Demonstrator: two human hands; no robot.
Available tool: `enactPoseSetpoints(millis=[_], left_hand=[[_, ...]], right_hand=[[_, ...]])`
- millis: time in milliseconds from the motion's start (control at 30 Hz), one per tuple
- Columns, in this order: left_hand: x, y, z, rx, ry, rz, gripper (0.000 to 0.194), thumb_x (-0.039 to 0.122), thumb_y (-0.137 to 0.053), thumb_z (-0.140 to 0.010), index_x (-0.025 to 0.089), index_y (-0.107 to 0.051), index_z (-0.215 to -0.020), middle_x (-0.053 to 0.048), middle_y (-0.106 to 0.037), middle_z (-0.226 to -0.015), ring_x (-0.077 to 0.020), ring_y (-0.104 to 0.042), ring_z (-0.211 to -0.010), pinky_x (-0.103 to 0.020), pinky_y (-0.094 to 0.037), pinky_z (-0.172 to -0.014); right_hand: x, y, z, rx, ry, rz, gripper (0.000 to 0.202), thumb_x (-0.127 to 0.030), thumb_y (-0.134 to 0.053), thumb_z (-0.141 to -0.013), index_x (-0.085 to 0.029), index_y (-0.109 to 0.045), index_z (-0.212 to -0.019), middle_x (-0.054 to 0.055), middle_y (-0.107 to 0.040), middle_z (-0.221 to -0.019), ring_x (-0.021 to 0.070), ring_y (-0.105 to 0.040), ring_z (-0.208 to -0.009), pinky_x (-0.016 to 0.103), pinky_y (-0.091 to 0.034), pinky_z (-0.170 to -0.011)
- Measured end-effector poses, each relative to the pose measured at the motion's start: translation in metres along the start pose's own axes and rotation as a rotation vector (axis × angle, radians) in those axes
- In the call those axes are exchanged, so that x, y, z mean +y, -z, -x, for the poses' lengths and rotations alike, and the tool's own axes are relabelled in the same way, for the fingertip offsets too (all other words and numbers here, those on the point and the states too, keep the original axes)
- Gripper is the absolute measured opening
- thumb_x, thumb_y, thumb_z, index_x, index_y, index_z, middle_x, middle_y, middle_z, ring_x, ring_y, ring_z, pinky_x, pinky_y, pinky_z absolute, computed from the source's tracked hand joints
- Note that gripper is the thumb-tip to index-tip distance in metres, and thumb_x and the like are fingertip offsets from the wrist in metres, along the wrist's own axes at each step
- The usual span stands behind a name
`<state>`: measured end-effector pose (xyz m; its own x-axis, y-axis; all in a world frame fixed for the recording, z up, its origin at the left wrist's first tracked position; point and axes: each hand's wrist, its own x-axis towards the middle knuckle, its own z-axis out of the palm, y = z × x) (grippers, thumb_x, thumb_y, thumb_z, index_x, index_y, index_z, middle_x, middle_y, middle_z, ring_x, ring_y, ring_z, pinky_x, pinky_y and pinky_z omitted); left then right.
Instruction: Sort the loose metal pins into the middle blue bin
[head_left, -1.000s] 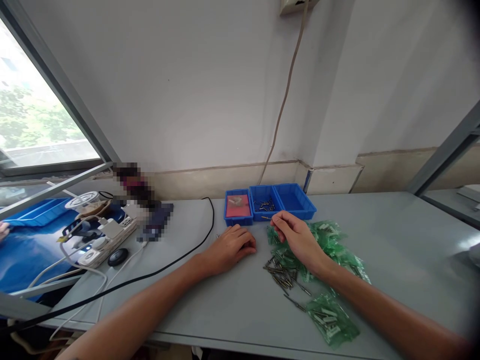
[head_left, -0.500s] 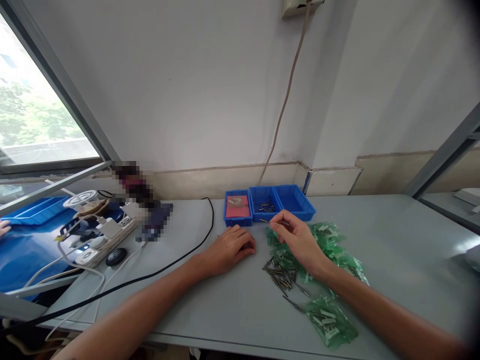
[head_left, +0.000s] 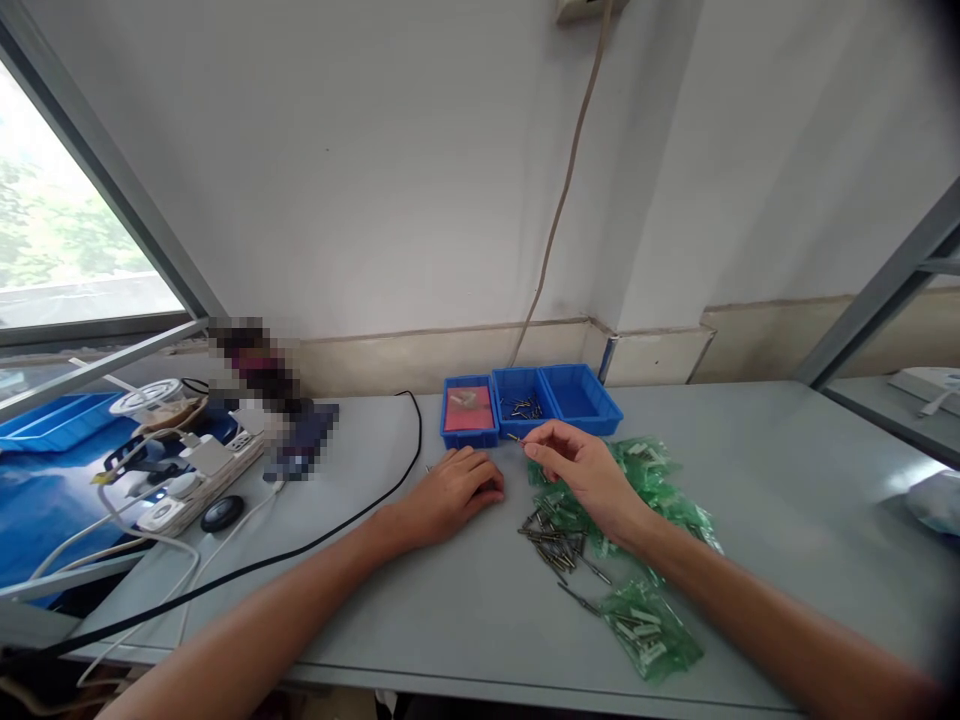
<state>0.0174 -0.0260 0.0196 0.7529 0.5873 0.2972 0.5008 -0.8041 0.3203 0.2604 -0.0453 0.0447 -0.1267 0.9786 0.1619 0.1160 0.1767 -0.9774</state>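
My right hand (head_left: 581, 470) is closed in a pinch on a thin metal pin (head_left: 514, 437) with a brass-coloured tip, held just in front of the blue bins. Palm down on the table rests my left hand (head_left: 457, 492), its fingers loosely bent and holding nothing that I can see. A tiny bright bit shows beside its fingertips. Below my right hand lies a loose pile of metal pins (head_left: 551, 545). Green plastic bags (head_left: 649, 630) of similar pins with white labels lie under and around my right forearm.
A blue bin (head_left: 470, 439) holds a red sheet with a small clear bag on it. Next to it, a two-part blue bin (head_left: 581, 427) has some pins in its left compartment. A black cable (head_left: 337, 540) crosses the table. A power strip (head_left: 172, 512) stands at the left.
The view has shifted slightly. My right hand still pinches the pin, its wrist turned a little so the pin points more to the left. My left hand stays in place.
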Motion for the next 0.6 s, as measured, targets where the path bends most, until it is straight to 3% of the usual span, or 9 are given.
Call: enactPoseSetpoints(millis=[167, 300, 467, 600], left_hand=[[-0.0006, -0.0003, -0.0005, -0.008, 0.011, -0.001, 0.018, 0.036, -0.053, -0.111, 0.021, -0.062, -0.106, -0.005, -0.067, -0.104, -0.0217, -0.056, -0.098, -0.035, -0.043, -0.091], [-0.0008, -0.0011, 0.0002, -0.011, 0.016, 0.008, 0.017, 0.035, -0.053, -0.110, 0.021, -0.061, -0.106, -0.004, -0.066, -0.104, -0.0213, -0.056, -0.099, -0.034, -0.043, -0.092], [-0.0009, -0.0018, 0.0005, -0.008, 0.015, 0.004, 0.017, 0.036, -0.053, -0.111, 0.021, -0.061, -0.106, -0.005, -0.066, -0.104, -0.0212, -0.057, -0.098, -0.034, -0.043, -0.091], [-0.0002, -0.0012, -0.0002, -0.013, 0.019, 0.001, 0.018, 0.036, -0.052, -0.111, 0.021, -0.062, -0.107, -0.004, -0.066, -0.104, -0.0209, -0.058, -0.099, -0.034, -0.043, -0.092]], right_hand=[[0.0027, 0.0008, 0.0019, 0.068, 0.173, 0.298, 0.014, -0.038, -0.069, -0.094, -0.025, -0.069, -0.091, 0.000, -0.062, -0.081, 0.0189, -0.052, -0.072, 0.033, -0.042, -0.068], [0.0025, 0.0009, 0.0025, 0.081, 0.235, 0.343, 0.014, -0.038, -0.064, -0.097, -0.025, -0.068, -0.094, 0.002, -0.065, -0.090, 0.0196, -0.054, -0.075, 0.033, -0.043, -0.069], [0.0022, 0.0000, -0.0012, 0.034, 0.066, 0.059, 0.033, -0.051, -0.058, -0.101, -0.023, -0.062, -0.085, 0.000, -0.055, -0.077, 0.0168, -0.047, -0.067, 0.031, -0.039, -0.063], [-0.0018, -0.0013, -0.0023, 0.018, -0.104, -0.309, 0.047, -0.061, -0.069, -0.092, -0.021, -0.056, -0.073, -0.002, -0.045, -0.069, 0.0140, -0.040, -0.061, 0.029, -0.036, -0.059]])
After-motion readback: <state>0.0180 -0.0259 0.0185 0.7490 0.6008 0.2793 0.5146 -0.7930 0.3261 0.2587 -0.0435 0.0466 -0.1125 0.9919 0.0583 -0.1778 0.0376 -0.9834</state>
